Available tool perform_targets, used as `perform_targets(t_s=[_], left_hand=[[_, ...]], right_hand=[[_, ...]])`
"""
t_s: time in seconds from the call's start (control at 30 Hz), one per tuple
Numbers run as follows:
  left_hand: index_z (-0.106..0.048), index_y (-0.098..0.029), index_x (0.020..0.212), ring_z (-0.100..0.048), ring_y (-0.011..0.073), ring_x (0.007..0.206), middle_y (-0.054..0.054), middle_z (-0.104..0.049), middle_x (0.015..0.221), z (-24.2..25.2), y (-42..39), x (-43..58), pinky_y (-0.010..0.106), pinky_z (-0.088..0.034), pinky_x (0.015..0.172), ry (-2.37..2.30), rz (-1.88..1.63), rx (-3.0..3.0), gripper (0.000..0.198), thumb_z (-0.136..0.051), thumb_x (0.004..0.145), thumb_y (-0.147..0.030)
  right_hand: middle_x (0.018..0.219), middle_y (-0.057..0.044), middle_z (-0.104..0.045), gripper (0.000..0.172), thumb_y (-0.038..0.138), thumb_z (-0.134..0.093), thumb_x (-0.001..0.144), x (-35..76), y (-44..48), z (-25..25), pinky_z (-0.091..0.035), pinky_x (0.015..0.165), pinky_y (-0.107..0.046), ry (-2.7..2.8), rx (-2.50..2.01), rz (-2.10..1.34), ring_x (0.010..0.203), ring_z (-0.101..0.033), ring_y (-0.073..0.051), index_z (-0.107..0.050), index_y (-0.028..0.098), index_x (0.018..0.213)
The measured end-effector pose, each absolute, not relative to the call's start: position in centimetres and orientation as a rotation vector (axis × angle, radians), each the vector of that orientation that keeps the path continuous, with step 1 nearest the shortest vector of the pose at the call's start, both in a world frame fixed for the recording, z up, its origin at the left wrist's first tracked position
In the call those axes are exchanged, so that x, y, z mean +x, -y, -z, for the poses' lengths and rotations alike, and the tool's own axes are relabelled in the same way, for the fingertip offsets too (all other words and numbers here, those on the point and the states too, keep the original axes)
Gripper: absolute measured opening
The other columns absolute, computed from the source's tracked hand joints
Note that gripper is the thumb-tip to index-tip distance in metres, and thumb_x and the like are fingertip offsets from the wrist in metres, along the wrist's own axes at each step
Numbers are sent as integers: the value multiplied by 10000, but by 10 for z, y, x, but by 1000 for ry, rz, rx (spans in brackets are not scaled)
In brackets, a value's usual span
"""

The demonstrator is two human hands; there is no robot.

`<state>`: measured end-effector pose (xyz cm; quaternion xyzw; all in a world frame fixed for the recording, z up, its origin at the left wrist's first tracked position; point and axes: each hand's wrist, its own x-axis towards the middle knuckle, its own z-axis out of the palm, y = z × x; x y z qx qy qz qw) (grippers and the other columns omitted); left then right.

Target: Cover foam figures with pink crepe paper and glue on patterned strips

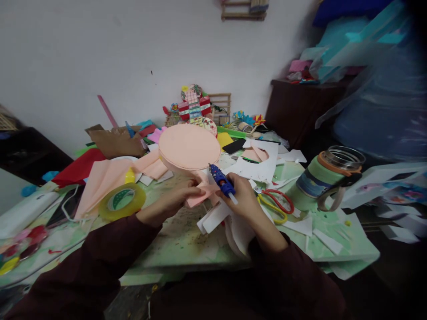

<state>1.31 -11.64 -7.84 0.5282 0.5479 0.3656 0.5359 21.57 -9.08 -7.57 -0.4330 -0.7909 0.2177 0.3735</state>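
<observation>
My right hand [243,192] is wrapped round a blue patterned glue gun [218,177], its nozzle pointing up and away and a whitish stick coming out of its rear. My left hand [180,194] pinches a strip of peach crepe paper [203,196] just left of the glue gun. Right behind both hands is a round peach paper-covered disc [190,146], tilted toward me. Below my right hand are folded white card pieces [213,218]; whether my fingers touch them I cannot tell.
Left of my hands lie a roll of clear tape [138,195] and peach paper sheets [100,180]. Scissors with red and yellow handles [280,202] and an uncapped green bottle [316,178] are at right. Cut white paper [258,166] and a cardboard box [115,141] stand farther back.
</observation>
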Motion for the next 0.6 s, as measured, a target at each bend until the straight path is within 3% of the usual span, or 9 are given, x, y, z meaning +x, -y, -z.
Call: perform_targets(t_s=[0.6], left_hand=[[-620, -157, 1024, -603, 233, 952, 81, -654, 1058, 81, 117, 12, 353, -466, 807, -1324, -871, 1264, 353, -628, 699, -295]], right_hand=[[684, -7, -541, 183, 296, -611, 665, 212, 93, 77, -259, 566, -258, 2010, -1158, -587, 620, -443, -161, -460, 213, 729]])
